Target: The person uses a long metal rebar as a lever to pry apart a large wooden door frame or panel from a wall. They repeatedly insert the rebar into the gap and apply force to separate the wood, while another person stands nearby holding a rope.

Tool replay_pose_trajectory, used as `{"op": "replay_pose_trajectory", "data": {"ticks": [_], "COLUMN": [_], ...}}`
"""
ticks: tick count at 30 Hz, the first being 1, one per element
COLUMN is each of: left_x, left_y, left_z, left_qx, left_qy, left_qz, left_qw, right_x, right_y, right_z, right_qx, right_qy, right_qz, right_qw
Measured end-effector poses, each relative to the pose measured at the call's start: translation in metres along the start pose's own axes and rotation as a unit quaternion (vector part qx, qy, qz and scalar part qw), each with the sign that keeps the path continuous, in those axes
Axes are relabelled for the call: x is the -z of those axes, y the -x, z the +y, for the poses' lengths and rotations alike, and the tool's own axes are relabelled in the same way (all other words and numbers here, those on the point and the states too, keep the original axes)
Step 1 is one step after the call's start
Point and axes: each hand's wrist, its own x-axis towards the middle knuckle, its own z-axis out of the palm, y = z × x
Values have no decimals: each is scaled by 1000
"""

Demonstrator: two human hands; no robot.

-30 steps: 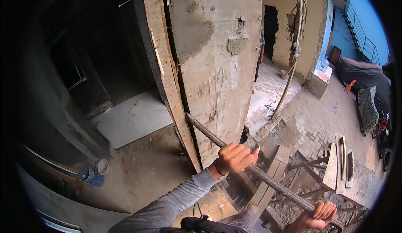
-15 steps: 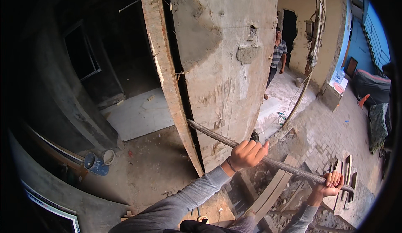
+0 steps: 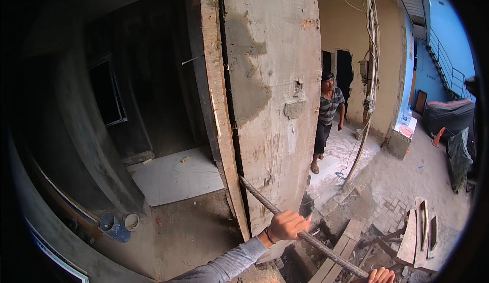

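Left grip (image 3: 288, 225) and right grip (image 3: 381, 275) hold the bar (image 3: 333, 255), its tip at the gap (image 3: 235, 130) up-left; board (image 3: 218, 92) still stands beside pillar (image 3: 280, 79).

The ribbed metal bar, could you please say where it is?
In the head view, the ribbed metal bar runs low, mostly right of centre, slanting from the gap by the wooden board through the left hand to the right hand.

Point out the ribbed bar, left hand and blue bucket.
Ribbed bar (image 3: 331, 253): head view, on its shaft.
Left hand (image 3: 288, 225): head view, back of the hand.
Blue bucket (image 3: 120, 233): head view, outer side.
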Motion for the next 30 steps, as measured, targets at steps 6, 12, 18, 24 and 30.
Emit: {"op": "replay_pose_trajectory", "data": {"ticks": [6, 12, 18, 24, 30], "left_x": [57, 92, 106, 108, 109], "left_y": [-80, -141, -144, -137, -134], "left_z": [32, -4, -34, -39, -50], "left_qx": [-87, -173, -176, -187, -181], "left_qy": [-19, -21, 18, 10, 23], "left_qz": [16, 34, 0, 30, 41], "left_qw": [996, 984, 984, 982, 982], "right_x": [-85, -114, -124, -136, -153], "right_y": [33, 59, 86, 97, 106], "right_z": [-38, -20, 12, 18, 29], "right_qx": [68, 113, 124, 133, 136], "right_qy": [-129, -148, -87, -119, -153], "right_qz": [-117, -103, -65, -128, -169], "right_qw": [982, 977, 986, 976, 964]}}
